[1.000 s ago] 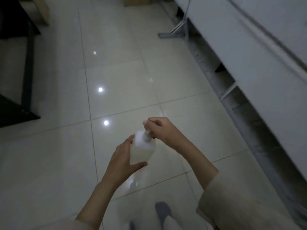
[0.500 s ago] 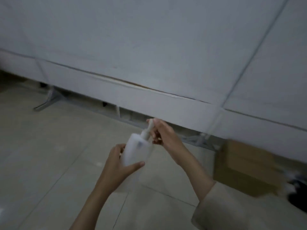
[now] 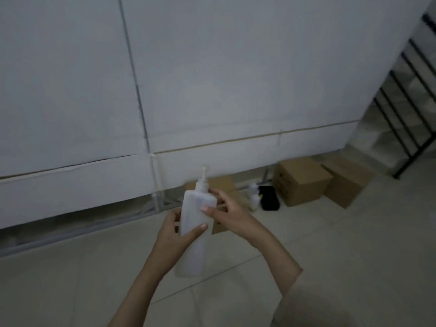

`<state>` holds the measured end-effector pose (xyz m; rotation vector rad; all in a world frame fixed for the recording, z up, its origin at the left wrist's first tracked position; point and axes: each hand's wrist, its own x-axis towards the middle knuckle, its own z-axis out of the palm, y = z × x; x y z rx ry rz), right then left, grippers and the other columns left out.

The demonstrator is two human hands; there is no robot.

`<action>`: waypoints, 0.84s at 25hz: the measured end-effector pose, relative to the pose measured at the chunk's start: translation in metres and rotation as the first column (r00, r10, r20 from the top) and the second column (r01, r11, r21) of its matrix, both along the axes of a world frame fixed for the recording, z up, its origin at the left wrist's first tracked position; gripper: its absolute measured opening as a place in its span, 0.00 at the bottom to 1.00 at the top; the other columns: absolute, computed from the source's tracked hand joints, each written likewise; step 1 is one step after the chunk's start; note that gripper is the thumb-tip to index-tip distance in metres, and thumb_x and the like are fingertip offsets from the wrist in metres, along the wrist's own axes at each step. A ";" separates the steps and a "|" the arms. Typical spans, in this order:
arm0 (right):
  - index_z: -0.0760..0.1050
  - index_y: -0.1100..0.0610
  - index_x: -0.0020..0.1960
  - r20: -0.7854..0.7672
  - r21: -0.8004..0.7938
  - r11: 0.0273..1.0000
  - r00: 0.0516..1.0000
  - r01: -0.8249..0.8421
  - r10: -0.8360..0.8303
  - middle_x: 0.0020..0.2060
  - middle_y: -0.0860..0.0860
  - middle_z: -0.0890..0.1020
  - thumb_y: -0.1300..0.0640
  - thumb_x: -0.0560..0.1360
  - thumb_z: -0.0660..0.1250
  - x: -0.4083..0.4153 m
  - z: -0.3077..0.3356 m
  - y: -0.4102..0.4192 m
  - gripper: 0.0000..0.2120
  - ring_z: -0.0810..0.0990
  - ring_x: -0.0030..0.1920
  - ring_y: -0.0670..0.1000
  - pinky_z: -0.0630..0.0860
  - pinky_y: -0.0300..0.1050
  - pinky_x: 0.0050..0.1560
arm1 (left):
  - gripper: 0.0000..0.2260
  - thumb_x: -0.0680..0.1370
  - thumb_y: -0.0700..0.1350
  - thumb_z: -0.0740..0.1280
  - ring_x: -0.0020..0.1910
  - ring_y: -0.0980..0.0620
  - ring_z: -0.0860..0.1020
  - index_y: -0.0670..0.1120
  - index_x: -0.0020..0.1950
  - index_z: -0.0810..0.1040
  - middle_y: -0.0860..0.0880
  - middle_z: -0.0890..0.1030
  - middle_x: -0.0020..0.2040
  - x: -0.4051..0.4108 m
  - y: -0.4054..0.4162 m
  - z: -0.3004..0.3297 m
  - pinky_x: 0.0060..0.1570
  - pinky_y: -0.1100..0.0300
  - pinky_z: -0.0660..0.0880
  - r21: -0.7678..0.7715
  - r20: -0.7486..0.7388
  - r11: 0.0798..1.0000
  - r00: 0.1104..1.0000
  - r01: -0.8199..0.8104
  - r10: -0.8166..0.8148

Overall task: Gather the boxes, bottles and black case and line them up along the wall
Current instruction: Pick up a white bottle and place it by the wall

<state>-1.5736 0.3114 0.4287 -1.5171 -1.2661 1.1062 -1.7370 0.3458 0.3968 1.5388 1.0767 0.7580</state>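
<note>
While I stand facing the wall (image 3: 212,79), I hold a white pump bottle (image 3: 197,223) upright in front of me, above the floor (image 3: 342,256). My left hand (image 3: 175,234) wraps the bottle's lower left side, thumb laid across its front and fingers curled behind. My right hand (image 3: 230,212) grips the upper right shoulder, thumb on the front face and fingers round the back near the neck. The pump nozzle sticks straight up

On the floor along the foot of the wall, things stand in a row. A brown box (image 3: 223,185) sits right behind the bottle, partly hidden by it and by my right hand. To its right are two small white bottles (image 3: 253,194), one just in front of the other, touching or nearly so. Just beside them lies a black case (image 3: 269,198). Right of the case sits a second box (image 3: 300,181), and a third box (image 3: 346,182) is close against its right side, near the black stair rail (image 3: 408,107). My beige sleeve (image 3: 330,300) shows at the lower right corner
</note>
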 end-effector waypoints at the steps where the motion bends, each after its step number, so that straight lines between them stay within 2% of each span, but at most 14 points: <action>1: 0.65 0.44 0.66 -0.005 -0.005 1.000 1.000 0.030 -0.030 0.58 0.45 0.76 0.46 0.72 0.68 0.033 -0.002 -0.010 0.24 0.76 0.58 0.46 0.77 0.46 0.58 | 0.28 0.61 0.62 0.73 0.49 0.58 0.77 0.55 0.57 0.69 0.59 0.75 0.51 0.034 -0.006 0.000 0.40 0.63 0.75 -0.006 0.007 0.999 0.999 0.042 -0.042; 3: 0.66 0.46 0.66 -0.017 -0.003 0.996 0.996 0.084 -0.084 0.59 0.46 0.76 0.48 0.71 0.69 0.099 -0.006 -0.028 0.25 0.76 0.60 0.49 0.77 0.51 0.60 | 0.25 0.65 0.58 0.72 0.50 0.59 0.77 0.55 0.58 0.69 0.59 0.76 0.52 0.102 -0.017 -0.004 0.40 0.64 0.75 -0.023 0.015 0.991 0.991 0.132 -0.132; 7: 0.68 0.46 0.62 -0.062 0.010 0.980 0.978 0.201 -0.200 0.52 0.43 0.76 0.51 0.70 0.72 0.207 -0.019 -0.052 0.23 0.79 0.54 0.48 0.81 0.41 0.47 | 0.19 0.71 0.57 0.66 0.54 0.60 0.77 0.54 0.60 0.70 0.56 0.77 0.57 0.204 -0.025 -0.016 0.46 0.68 0.74 -0.048 0.018 0.952 0.953 0.303 -0.303; 10: 0.68 0.48 0.64 -0.047 -0.020 0.953 0.952 0.302 -0.303 0.54 0.44 0.75 0.50 0.69 0.72 0.273 -0.040 -0.058 0.26 0.80 0.51 0.47 0.81 0.40 0.45 | 0.14 0.77 0.51 0.62 0.52 0.66 0.73 0.50 0.62 0.72 0.55 0.76 0.56 0.257 -0.009 -0.031 0.47 0.72 0.69 -0.046 -0.026 0.967 0.967 0.251 -0.252; 12: 0.68 0.46 0.63 -0.047 -0.042 0.938 0.937 0.344 -0.345 0.55 0.45 0.75 0.49 0.68 0.73 0.309 -0.052 -0.053 0.25 0.81 0.50 0.47 0.80 0.39 0.44 | 0.10 0.78 0.48 0.60 0.54 0.60 0.75 0.51 0.59 0.74 0.52 0.77 0.56 0.282 0.015 -0.040 0.49 0.67 0.69 -0.038 -0.070 0.977 0.975 0.210 -0.212; 15: 0.69 0.39 0.54 -0.060 -0.049 0.929 0.927 0.368 -0.370 0.52 0.41 0.76 0.49 0.67 0.74 0.363 -0.065 -0.029 0.19 0.81 0.49 0.44 0.77 0.33 0.38 | 0.08 0.79 0.44 0.59 0.58 0.50 0.75 0.48 0.56 0.75 0.48 0.78 0.56 0.330 0.062 -0.048 0.55 0.56 0.70 -0.030 -0.105 0.984 0.978 0.176 -0.178; 21: 0.71 0.39 0.53 -0.038 -0.051 0.907 0.907 0.418 -0.420 0.47 0.38 0.77 0.50 0.66 0.75 0.488 -0.059 0.064 0.19 0.81 0.43 0.39 0.74 0.28 0.33 | 0.10 0.79 0.40 0.59 0.55 0.48 0.75 0.42 0.57 0.75 0.44 0.78 0.55 0.455 0.166 -0.045 0.56 0.55 0.70 -0.012 -0.100 0.987 0.981 0.163 -0.164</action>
